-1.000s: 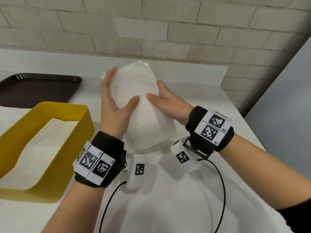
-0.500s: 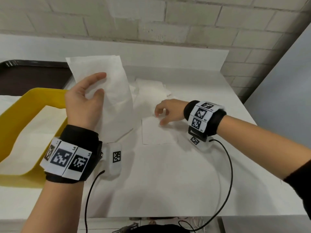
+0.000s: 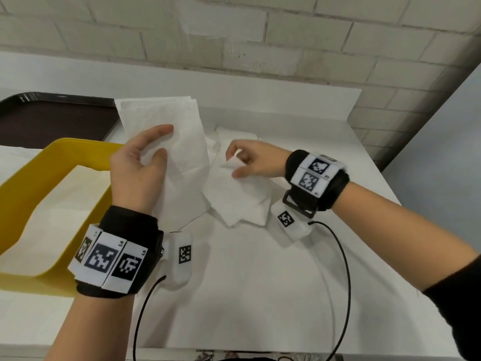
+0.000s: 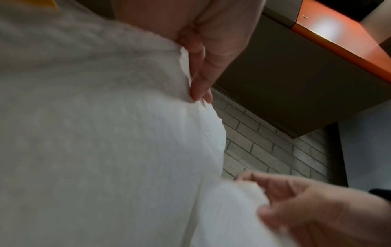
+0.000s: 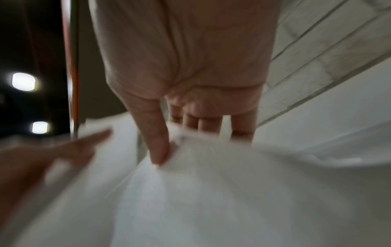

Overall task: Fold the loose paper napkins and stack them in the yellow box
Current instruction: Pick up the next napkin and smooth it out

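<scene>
My left hand holds a folded white napkin upright, just right of the yellow box; its thumb presses on the napkin. The box has white napkins lying flat inside. My right hand pinches the top edge of a loose crumpled napkin and lifts it off the white table. In the right wrist view the thumb and curled fingers grip that napkin. More loose napkins lie behind the right hand.
A dark brown tray sits at the back left, behind the yellow box. A brick wall rises behind the table. The table's right edge runs just beyond my right wrist. Black cables trail from both wristbands to the front edge.
My left hand has kept the folded napkin up beside the box. My right hand, which reached to the loose napkins half a second ago, now pinches one and lifts its edge.
</scene>
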A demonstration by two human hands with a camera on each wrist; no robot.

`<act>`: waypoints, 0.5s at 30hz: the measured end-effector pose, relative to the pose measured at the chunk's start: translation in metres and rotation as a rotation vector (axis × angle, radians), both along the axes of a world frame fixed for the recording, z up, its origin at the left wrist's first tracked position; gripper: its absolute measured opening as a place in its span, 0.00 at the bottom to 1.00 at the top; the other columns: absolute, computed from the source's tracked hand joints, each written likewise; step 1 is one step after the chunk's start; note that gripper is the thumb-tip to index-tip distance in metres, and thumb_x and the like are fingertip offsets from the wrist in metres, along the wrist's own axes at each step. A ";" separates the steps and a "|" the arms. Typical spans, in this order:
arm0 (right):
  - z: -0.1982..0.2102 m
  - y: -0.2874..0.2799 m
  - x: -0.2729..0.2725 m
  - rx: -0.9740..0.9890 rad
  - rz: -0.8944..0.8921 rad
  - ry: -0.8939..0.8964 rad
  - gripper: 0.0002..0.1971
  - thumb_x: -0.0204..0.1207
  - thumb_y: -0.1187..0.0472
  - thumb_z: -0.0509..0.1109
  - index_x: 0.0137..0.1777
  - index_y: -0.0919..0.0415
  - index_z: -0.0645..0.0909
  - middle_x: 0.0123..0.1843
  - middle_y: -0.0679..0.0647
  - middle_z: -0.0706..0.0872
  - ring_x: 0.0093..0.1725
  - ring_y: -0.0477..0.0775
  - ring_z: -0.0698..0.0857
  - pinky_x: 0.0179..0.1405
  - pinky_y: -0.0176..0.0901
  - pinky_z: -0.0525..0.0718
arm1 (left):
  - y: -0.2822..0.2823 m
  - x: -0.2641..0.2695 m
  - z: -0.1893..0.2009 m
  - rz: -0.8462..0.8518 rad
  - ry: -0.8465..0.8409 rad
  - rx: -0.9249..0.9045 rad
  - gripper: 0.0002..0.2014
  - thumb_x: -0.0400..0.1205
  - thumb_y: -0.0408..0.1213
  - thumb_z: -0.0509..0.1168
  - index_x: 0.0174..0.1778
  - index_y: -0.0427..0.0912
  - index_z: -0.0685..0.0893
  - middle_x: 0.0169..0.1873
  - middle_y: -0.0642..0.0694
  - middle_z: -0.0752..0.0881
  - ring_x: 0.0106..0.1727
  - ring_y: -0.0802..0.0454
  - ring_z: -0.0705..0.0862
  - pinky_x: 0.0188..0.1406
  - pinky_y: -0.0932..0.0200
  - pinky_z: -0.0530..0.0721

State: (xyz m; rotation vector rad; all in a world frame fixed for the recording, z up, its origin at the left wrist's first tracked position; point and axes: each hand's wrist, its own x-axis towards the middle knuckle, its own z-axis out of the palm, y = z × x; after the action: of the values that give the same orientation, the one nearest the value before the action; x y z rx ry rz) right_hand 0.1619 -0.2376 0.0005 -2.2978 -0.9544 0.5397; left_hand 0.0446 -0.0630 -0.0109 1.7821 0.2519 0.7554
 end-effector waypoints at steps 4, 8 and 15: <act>0.037 -0.019 -0.007 0.470 -0.058 0.125 0.14 0.73 0.74 0.69 0.50 0.54 0.75 0.47 0.48 0.81 0.44 0.44 0.82 0.46 0.34 0.82 | -0.006 0.003 0.004 -0.029 -0.042 -0.122 0.10 0.82 0.32 0.62 0.52 0.51 0.84 0.53 0.58 0.85 0.57 0.70 0.80 0.59 0.78 0.74; 0.055 -0.025 -0.019 0.781 -0.159 0.221 0.12 0.72 0.73 0.71 0.45 0.54 0.77 0.43 0.49 0.83 0.42 0.46 0.83 0.40 0.37 0.84 | -0.020 0.007 0.012 -0.175 -0.042 -0.290 0.13 0.84 0.47 0.59 0.44 0.53 0.89 0.48 0.57 0.90 0.60 0.62 0.83 0.65 0.64 0.75; 0.045 -0.015 -0.025 0.867 -0.431 0.209 0.11 0.73 0.71 0.70 0.35 0.60 0.73 0.36 0.53 0.80 0.34 0.48 0.81 0.31 0.38 0.80 | -0.042 0.006 0.022 -0.351 -0.035 -0.332 0.14 0.82 0.39 0.61 0.34 0.49 0.89 0.33 0.58 0.90 0.39 0.63 0.87 0.39 0.70 0.82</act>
State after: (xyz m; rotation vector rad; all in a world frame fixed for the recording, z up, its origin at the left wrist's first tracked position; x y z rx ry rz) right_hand 0.1365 -0.2521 0.0457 -1.5419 -0.4281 0.1229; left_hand 0.0508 -0.1047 0.0113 1.4446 0.0335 0.4615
